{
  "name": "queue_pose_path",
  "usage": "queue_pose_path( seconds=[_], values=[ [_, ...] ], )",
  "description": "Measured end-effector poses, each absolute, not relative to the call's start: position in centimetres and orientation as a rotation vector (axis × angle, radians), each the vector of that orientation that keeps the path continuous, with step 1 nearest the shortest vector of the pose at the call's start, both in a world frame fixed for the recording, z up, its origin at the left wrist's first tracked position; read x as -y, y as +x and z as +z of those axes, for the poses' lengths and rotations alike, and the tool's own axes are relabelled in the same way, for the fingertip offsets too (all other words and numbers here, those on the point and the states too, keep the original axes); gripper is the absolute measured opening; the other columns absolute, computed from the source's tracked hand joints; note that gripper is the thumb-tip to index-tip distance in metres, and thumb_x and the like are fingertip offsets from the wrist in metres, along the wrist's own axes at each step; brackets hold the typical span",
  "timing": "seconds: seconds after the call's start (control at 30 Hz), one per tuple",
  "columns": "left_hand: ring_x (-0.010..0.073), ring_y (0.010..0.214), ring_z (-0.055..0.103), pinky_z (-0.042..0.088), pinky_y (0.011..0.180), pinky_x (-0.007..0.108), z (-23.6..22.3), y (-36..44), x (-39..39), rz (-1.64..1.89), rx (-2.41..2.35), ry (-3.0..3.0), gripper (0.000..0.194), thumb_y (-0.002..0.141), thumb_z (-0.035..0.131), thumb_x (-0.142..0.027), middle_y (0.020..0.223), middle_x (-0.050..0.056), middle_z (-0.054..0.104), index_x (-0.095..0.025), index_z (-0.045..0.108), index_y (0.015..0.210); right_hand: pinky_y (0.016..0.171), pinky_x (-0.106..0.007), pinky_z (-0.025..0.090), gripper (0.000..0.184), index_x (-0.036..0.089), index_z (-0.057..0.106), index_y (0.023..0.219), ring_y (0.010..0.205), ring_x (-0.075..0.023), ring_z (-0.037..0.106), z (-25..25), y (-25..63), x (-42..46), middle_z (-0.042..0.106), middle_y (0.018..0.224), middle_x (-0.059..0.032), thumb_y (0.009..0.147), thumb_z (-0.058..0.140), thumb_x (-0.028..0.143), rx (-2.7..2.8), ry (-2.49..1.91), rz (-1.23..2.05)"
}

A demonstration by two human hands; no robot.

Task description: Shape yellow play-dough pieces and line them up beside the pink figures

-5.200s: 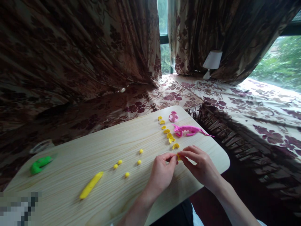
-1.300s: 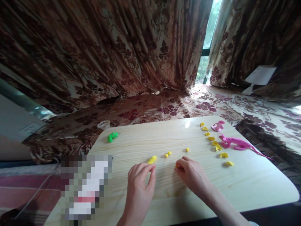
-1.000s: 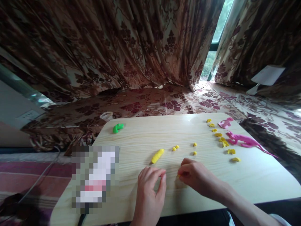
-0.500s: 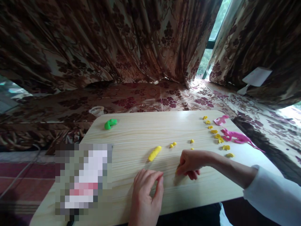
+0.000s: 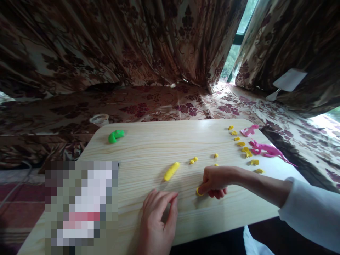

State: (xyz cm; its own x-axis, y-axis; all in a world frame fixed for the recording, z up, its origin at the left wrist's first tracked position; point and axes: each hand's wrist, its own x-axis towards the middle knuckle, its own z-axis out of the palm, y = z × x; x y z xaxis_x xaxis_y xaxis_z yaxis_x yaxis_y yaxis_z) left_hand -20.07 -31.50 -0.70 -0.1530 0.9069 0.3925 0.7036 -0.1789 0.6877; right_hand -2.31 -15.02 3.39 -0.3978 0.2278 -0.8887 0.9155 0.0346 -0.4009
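My right hand (image 5: 215, 182) is curled, and its thumb presses on a small flattened piece of yellow modelling clay (image 5: 198, 191) against the tabletop. Most of that piece is hidden under the thumb. To its left, my left hand (image 5: 158, 216) rests on the table with its fingers bent, thumb and forefinger close together, holding nothing that I can see. Just beyond the left hand lies a yellow clay roll (image 5: 171, 171). Little yellow clay balls (image 5: 193, 160) sit between the roll and my right wrist; another ball (image 5: 216, 155) lies farther right.
Several thin yellow clay pieces (image 5: 241, 144) form a row at the table's right side, beside pink clay shapes (image 5: 268, 150). A green clay lump (image 5: 116, 136) lies at the far left corner. A blurred-out object (image 5: 87, 198) covers the left front. Beyond the table (image 5: 148, 141) stands a clear tub (image 5: 99, 119).
The view has shifted slightly, moving most things left and up. More of the yellow piece's edge now shows under my right thumb. My left hand keeps nearly the same pose.
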Motion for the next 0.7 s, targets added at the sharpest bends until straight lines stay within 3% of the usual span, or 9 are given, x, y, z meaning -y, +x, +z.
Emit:
queue_pose_path(
  seconds=[0.17,0.27,0.5,0.7],
  values=[
    [0.0214,0.092,0.060,0.047,0.084,0.036,0.6,-19.0,32.0,1.271,-1.816,1.634,0.016,0.083,0.056,-0.020,0.095,0.005,0.064,-0.022,0.064,0.097,0.039,-0.021,0.043,0.037,0.012,0.059,0.053,0.036,-0.0089,0.050,4.1,-2.1,15.3,0.056,0.043,0.0004,0.071,0.064,0.044,-1.756,1.169,-1.456],
    [0.0196,0.089,0.061,0.050,0.080,0.030,2.2,-17.9,32.0,1.302,-1.706,1.392,0.021,0.083,0.056,-0.025,0.097,0.006,0.064,-0.021,0.064,0.102,0.040,-0.017,0.040,0.038,0.014,0.056,0.059,0.040,-0.0070,0.049,5.7,-1.7,16.6,0.055,0.048,0.0021,0.079,0.054,0.047,-1.956,1.216,-1.517],
    [0.0179,0.076,0.061,0.048,0.072,0.026,4.9,-15.4,31.0,1.229,-1.470,1.048,0.019,0.081,0.060,-0.031,0.077,0.004,0.067,-0.017,0.070,0.089,0.039,-0.015,0.031,0.038,0.016,0.052,0.066,0.042,-0.0052,0.047,7.0,-0.4,20.7,0.055,0.053,0.0033,0.086,0.046,0.048,-2.174,1.193,-1.812],
    [0.0142,0.067,0.055,0.044,0.063,0.022,5.1,-14.6,30.4,1.239,-1.441,0.988,0.019,0.081,0.060,-0.030,0.067,0.001,0.063,-0.015,0.071,0.082,0.044,-0.017,0.037,0.032,0.015,0.056,0.072,0.045,-0.0063,0.048,6.5,0.8,21.0,0.054,0.056,0.0035,0.085,0.052,0.044,-2.036,1.111,-2.183]
  ],
)
